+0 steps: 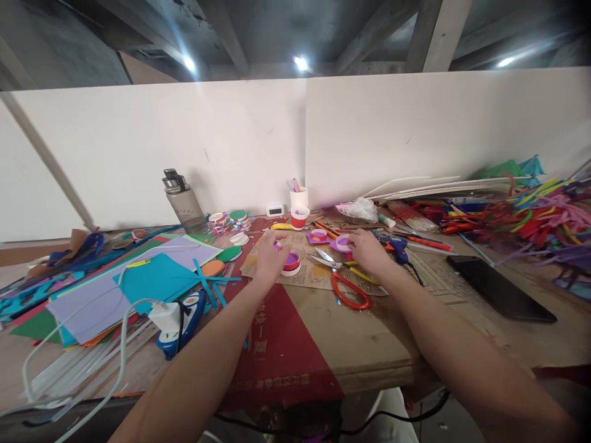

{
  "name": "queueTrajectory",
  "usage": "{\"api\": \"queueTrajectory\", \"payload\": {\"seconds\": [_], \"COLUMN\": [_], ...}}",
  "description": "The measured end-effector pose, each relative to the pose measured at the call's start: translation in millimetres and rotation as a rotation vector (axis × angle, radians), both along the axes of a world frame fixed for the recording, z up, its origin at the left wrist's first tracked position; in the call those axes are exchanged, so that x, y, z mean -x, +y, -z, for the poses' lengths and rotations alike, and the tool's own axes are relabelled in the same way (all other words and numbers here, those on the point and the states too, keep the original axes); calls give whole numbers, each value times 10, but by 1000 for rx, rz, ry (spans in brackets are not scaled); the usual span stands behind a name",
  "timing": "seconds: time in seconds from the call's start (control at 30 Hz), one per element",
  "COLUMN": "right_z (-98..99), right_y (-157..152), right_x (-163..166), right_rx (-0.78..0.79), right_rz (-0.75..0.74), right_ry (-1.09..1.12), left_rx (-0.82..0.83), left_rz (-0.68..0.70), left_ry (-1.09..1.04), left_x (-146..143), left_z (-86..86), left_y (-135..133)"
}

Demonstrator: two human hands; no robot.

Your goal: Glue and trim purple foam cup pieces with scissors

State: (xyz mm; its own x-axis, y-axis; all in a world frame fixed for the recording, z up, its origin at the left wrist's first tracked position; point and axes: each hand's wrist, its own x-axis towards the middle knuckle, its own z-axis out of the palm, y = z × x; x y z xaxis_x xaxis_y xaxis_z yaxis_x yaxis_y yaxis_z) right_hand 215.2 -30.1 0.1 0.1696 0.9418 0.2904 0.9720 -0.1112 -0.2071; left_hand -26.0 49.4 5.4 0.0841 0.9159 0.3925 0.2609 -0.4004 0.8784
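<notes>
My left hand [270, 253] is closed, its fingers bent round a small purple-and-white ring-like piece that they mostly hide. Just right of it stands a short red, white and purple paper cup piece [291, 263]. My right hand [368, 250] has its fingertips closed at the edge of a white paper ring [342, 243], which sits on purple paper. A similar ring with a red band [318, 235] rests on another purple sheet between the hands. Scissors with red and yellow handles [351, 291] lie in front of my right hand, blades pointing left.
On the left are coloured paper sheets [157, 280], a power strip [184, 320] and a bottle [183, 200]. Paper cups [300, 216] and a small clock [275, 210] stand by the wall. A glue gun [398, 248], a phone [501, 288] and pipe cleaners [517, 215] are on the right.
</notes>
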Motion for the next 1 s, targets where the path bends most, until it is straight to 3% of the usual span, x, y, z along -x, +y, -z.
{"api": "queueTrajectory", "payload": {"seconds": [0.13, 0.23, 0.3, 0.37, 0.5, 0.6, 0.7, 0.87, 0.93, 1.0], "right_z": [-115, -128, -100, -63, -38, -93, -177, -217, -188, -153], "right_y": [-138, -265, -330, -370, -404, -414, -405, -398, -411, -416], "right_x": [226, 455, 591, 691, 761, 723, 652, 573, 565, 567], "right_rx": [-141, -333, -374, -362, -475, -582, -414, 256, 352, 354], "right_rz": [-37, -160, -280, -372, -506, -432, -263, -69, -79, -105], "right_ry": [-5, 11, -2, -22, 125, 293, 270, -19, -36, -15], "left_rx": [80, 310, 444, 464, 428, 447, 461, 526, 571, 614], "left_rz": [121, 342, 537, 664, 583, 474, 362, 279, 267, 262], "left_ry": [-83, -292, -426, -519, -642, -704, -794, -936, -985, -1019], "left_x": [-58, -133, -190, -236, -253, -204, -138, -71, -67, -69], "left_z": [-49, -61, -73, -87, -101, -101, -111, -159, -178, -194], "left_y": [-146, -301, -407, -491, -521, -436, -332, -227, -213, -209]}}
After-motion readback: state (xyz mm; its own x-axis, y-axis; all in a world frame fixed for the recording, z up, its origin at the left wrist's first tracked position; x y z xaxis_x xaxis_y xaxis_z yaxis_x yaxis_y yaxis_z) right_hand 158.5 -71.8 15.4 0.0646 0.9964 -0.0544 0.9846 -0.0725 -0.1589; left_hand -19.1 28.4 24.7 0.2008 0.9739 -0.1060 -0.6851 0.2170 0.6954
